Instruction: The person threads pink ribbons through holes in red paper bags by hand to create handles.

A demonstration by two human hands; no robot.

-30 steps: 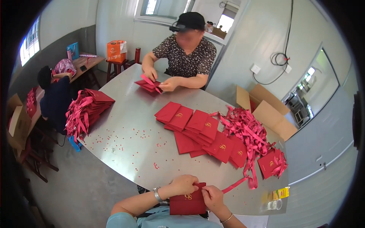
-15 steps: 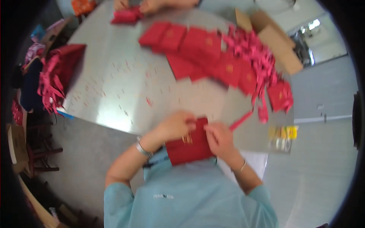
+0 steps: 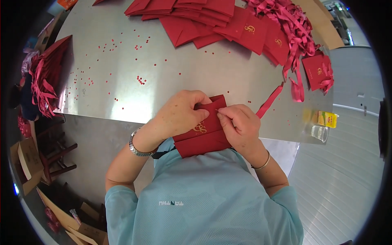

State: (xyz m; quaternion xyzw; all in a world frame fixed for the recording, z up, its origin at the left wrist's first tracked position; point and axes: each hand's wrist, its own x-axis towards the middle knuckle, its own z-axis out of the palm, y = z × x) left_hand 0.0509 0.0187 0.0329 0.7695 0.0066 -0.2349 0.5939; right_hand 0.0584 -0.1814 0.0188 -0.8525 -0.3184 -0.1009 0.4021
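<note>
A flat red paper bag (image 3: 202, 136) with a gold emblem lies against my chest at the near edge of the grey table (image 3: 163, 69). My left hand (image 3: 179, 114) pinches its top edge from the left. My right hand (image 3: 241, 126) grips the same edge from the right, fingertips close to the left hand's. A red ribbon (image 3: 269, 101) trails from my right hand out to the right across the table.
Several flat red bags (image 3: 212, 18) lie spread at the table's far side, beside a tangle of red ribbons (image 3: 294, 28). Finished bags with ribbon handles (image 3: 51, 73) pile at the left edge. Small red paper dots (image 3: 141, 79) litter the table. A small glass (image 3: 319, 132) and a yellow box (image 3: 328, 119) stand at the right.
The view has tilted steeply down; the person across the table has left it. My hands and the red bag have come closer, and my fingers have drawn together on its top edge.
</note>
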